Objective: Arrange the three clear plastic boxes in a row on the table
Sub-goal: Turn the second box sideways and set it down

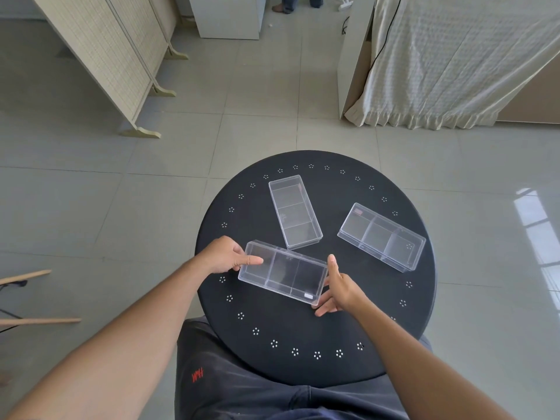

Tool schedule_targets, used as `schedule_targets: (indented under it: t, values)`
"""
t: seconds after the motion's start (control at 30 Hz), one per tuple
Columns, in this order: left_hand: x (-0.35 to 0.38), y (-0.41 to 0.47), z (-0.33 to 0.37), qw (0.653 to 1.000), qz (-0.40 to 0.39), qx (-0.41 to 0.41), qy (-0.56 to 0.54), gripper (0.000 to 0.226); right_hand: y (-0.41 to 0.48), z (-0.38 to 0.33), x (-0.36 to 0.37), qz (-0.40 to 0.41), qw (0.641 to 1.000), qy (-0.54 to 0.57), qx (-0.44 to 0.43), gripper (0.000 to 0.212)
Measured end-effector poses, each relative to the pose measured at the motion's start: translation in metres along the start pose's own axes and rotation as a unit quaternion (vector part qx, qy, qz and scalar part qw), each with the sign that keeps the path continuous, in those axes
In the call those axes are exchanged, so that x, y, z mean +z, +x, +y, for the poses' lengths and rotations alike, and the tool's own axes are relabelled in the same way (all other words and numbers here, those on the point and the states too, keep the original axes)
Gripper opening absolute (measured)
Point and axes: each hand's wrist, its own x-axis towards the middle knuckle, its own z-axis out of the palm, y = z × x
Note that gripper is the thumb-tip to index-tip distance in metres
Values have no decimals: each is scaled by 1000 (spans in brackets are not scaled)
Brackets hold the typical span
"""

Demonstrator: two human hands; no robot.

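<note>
Three clear plastic boxes with inner dividers lie on the round black table [348, 322]. The nearest box [283, 271] lies slanted at the table's left front. My left hand [225, 256] grips its left end, thumb over the rim. My right hand [338, 287] holds its right end, thumb up along the side. A second box [294, 211] lies lengthwise behind it, pointing away from me, its near corner close to the held box. The third box [381, 236] sits slanted at the right, apart from the others.
The table has a ring of small white dot patterns near its edge. My lap lies under its near edge. On the tiled floor stand a folding screen [103, 56] at the back left, a cloth-draped piece of furniture [454, 62] at the back right, and wooden sticks [36, 321] at the left.
</note>
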Motion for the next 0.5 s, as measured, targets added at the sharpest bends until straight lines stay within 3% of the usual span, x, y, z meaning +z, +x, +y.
schedule_targets:
  t: [0.1,0.23,0.33,0.43,0.5]
  values:
    - [2,-1,5,1000,11,-6,4,76,-2,-4,-3,35,997,-60,-36,89]
    - [3,-3,13,999,9,-15,27,69,-3,-12,-7,53,980,-180,-63,66]
    - [5,-2,16,999,10,-19,37,64,-1,-15,-9,53,974,-208,-73,56]
    - [2,3,13,999,-15,-18,47,68,3,-15,-15,55,973,-215,-69,57]
    - [-5,7,12,999,-11,-14,52,66,6,-17,-19,98,965,-230,-74,65]
